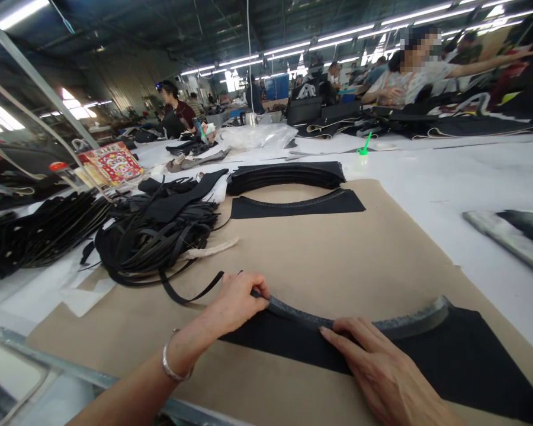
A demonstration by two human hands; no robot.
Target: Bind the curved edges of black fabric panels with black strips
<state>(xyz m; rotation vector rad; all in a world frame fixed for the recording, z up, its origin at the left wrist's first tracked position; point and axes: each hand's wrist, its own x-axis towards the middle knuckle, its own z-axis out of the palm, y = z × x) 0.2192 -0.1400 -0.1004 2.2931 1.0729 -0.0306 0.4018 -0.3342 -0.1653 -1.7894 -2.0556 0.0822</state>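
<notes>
A black fabric piece (pixel 302 342) with a concave curved edge lies in front of me on brown paper. Along that curve runs a greyish band (pixel 408 319). My left hand (pixel 242 299) pinches a narrow black strip (pixel 195 297) at the left part of the curve; the strip's tail trails left toward a tangled heap. Resting on the fabric by the middle of the curve, my right hand (pixel 377 361) has its thumb stretched out and its fingers laid along the edge. Part of the fabric is hidden beneath both hands.
Brown paper (pixel 302 254) covers the white table (pixel 426 183). Beyond lie a similar curved piece (pixel 297 205) and a stack of black pieces (pixel 288 174). The heap of black strips (pixel 160 231) is left, a green-tipped bottle (pixel 364 148) behind. Other people work in the background.
</notes>
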